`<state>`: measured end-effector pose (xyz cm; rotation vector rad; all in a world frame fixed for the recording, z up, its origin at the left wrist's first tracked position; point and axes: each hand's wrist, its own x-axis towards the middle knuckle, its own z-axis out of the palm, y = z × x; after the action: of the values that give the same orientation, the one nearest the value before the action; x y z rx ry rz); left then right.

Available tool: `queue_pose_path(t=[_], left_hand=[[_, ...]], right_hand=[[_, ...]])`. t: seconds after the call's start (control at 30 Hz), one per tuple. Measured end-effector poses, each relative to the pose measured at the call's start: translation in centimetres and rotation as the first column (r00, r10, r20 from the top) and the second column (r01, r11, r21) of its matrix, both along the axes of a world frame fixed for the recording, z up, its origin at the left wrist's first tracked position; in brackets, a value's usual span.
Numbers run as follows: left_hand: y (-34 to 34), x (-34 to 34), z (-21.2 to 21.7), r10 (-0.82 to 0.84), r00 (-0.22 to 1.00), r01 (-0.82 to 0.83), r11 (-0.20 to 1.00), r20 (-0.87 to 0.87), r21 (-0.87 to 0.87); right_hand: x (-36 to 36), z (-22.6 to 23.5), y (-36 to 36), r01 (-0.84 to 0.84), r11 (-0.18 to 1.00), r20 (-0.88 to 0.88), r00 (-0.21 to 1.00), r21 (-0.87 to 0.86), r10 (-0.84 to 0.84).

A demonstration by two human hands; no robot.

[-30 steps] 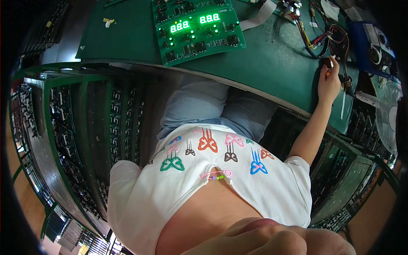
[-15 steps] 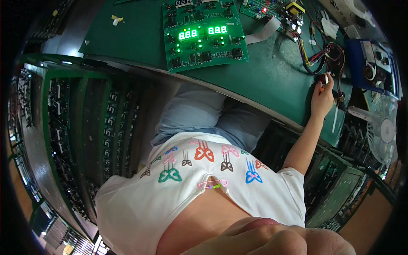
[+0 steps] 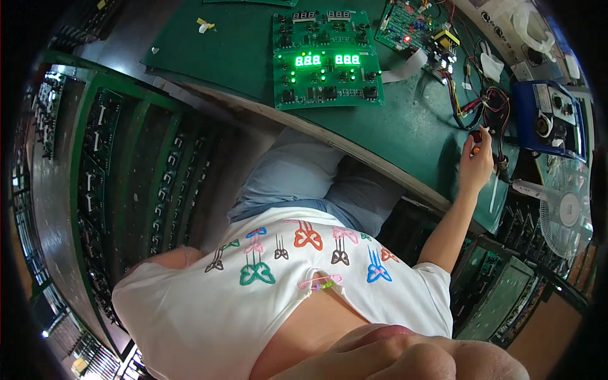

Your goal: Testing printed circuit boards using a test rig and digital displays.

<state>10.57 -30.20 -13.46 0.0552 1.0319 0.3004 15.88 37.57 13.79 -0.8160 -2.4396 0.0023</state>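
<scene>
Right hand [image 3: 475, 166] is reaching out to abt 2 o'clock in the view, resting on the green bench mat [image 3: 405, 130], fingers pinching a small dark connector [image 3: 477, 134] at the end of a red/black wire bundle [image 3: 491, 111]. Left hand isn't showing anywhere; only a bit of bare arm at 8 o'clock, so can't tell its state.

Big green circuit board [image 3: 326, 60] is lying flat at 12 o'clock, two green number displays glowing on it plus several small green LEDs. A grey ribbon cable [image 3: 405, 68] is running from its right edge toward a smaller board [image 3: 418, 28] at 1 o'clock, w/ a red light and a yellow block. Blue box-shaped meter [image 3: 548, 120] is sitting at 3 o'clock, just beside the wires. White desk fan [image 3: 567, 206] is standing at 4 o'clock. Racks of green boards [image 3: 101, 158] are filling the 9 o'clock side. Small yellow scrap [image 3: 204, 25] is lying at 11 o'clock on the mat.
</scene>
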Motion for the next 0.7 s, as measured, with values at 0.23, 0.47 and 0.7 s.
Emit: queue_pose_path(t=[0.23, 0.47, 0.7], left_hand=[[0.1, -6.0, 4.3, -0.069, 0.997, 0.070, 0.997, 0.019, -0.042], [0.7, -7.4, 7.9, -0.067, 0.995, 0.072, 0.995, 0.080, -0.072], [14.5, -16.7, 22.2, 0.135, 0.955, -0.041, 0.941, -0.262, 0.336]], right_hand=[[-1.5, 0.8, -3.8, -0.174, 0.983, 0.018, 0.984, -0.053, 0.175], [-4.5, 3.3, -8.8, -0.417, 0.832, -0.020, 0.897, -0.365, 0.441], [-7.7, 4.5, -9.9, -0.563, 0.677, -0.048, 0.784, -0.474, 0.618]])
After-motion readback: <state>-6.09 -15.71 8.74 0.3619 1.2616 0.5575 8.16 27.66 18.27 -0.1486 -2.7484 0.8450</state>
